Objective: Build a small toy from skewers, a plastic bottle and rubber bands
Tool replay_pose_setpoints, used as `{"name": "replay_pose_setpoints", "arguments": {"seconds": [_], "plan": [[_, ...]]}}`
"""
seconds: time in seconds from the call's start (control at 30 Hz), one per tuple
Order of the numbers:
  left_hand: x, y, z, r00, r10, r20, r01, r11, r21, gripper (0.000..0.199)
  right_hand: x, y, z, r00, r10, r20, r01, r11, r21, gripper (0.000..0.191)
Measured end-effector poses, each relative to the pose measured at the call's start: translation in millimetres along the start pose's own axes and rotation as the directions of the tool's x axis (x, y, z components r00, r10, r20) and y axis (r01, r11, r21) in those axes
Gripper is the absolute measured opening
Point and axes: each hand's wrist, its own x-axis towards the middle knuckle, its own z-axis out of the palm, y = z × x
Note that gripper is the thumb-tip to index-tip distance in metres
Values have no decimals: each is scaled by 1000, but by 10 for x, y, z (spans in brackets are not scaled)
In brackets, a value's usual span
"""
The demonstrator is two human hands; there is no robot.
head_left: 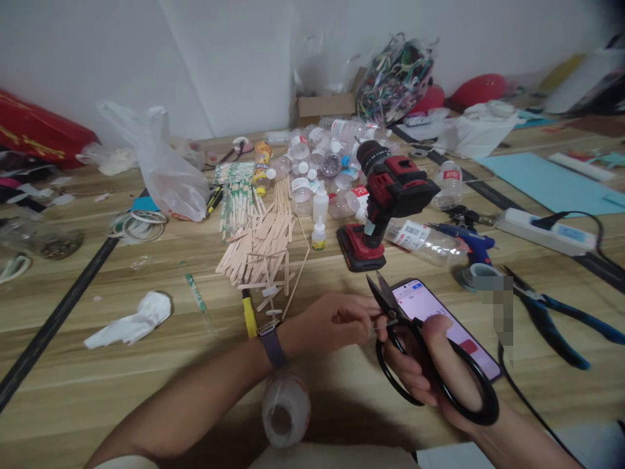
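Observation:
My right hand (409, 370) holds a pair of black-handled scissors (392, 311), its fingers and thumb through the loops. The blades stand slightly apart, pointing up and to the left. My left hand (332, 319) reaches across to the scissors, fingers curled and tips pressed together beside the blade pivot. Whatever they pinch is too small to make out. A clear plastic bottle (299, 417) stands below my left wrist near my body, its round opening toward me. Behind the scissors a lit phone (452, 329) lies on the table, partly covered by my right hand.
A red cordless drill (361, 247) stands beyond my hands. Wooden sticks (256, 244), glue bottles (320, 205) and many plastic bottles (317, 138) crowd the middle. Blue-handled pliers (547, 326), a glue gun (476, 247) and a power strip (547, 231) lie right; a crumpled tissue (134, 319) lies left.

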Motion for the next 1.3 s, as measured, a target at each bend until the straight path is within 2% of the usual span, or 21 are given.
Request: {"name": "replay_pose_setpoints", "arguments": {"seconds": [0.1,0.17,0.2,0.27,0.33,0.47,0.57,0.7,0.77,0.83,0.87,0.93,1.0,1.07,1.17,1.23,1.3], "plan": [[-9,-24,-8,1000,16,-16,-16,1000,-13,26,-3,-3,-34,998,-65,-23,62,991,-116,75],[-30,-14,-31,998,12,-55,-13,1000,-5,26,-17,3,-85,980,-183,-77,145,924,-354,68],[-43,-1,-47,997,9,-73,-9,1000,7,26,-28,16,-121,959,-261,-110,171,843,-510,61],[-65,37,-85,995,7,-97,-1,998,58,26,-50,78,-212,910,-396,-122,163,613,-773,44],[-80,85,-133,994,8,-107,7,990,143,26,-63,188,-314,892,-447,-64,139,408,-902,44],[-107,205,-250,990,12,-138,34,945,327,25,-35,456,-483,898,-433,77,140,116,-983,48],[-161,346,-306,983,40,-179,40,907,420,22,15,562,-555,883,-449,138,134,-41,-990,49],[-267,619,-288,971,114,-210,13,853,521,18,58,515,-559,877,-438,200,106,-230,-968,51],[-317,757,-252,966,148,-212,-21,863,505,17,66,420,-457,866,-446,228,108,-279,-954,48],[-351,868,-206,957,213,-195,-92,865,493,16,72,286,-241,841,-481,248,149,-234,-961,41],[-359,909,-181,952,253,-173,-137,856,499,15,78,211,-94,832,-485,268,214,-165,-963,39],[-357,959,-130,942,317,-114,-208,814,542,15,102,68,238,838,-473,273,348,78,-934,35],[-338,975,-86,938,344,-47,-245,751,613,15,146,-31,538,887,-399,231,376,336,-864,20],[-326,969,-55,937,348,4,-256,682,685,16,206,-65,728,908,-367,204,388,548,-741,32],[-390,944,-45,946,324,0,-209,610,764,21,293,-31,786,921,-368,132,373,726,-578,52],[-516,915,-64,945,316,-88,-128,604,787,29,331,5,742,931,-349,105,354,797,-489,54],[-707,869,-106,928,310,-206,-36,625,780,35,354,28,692,955,-282,93,296,879,-373,48]]}}
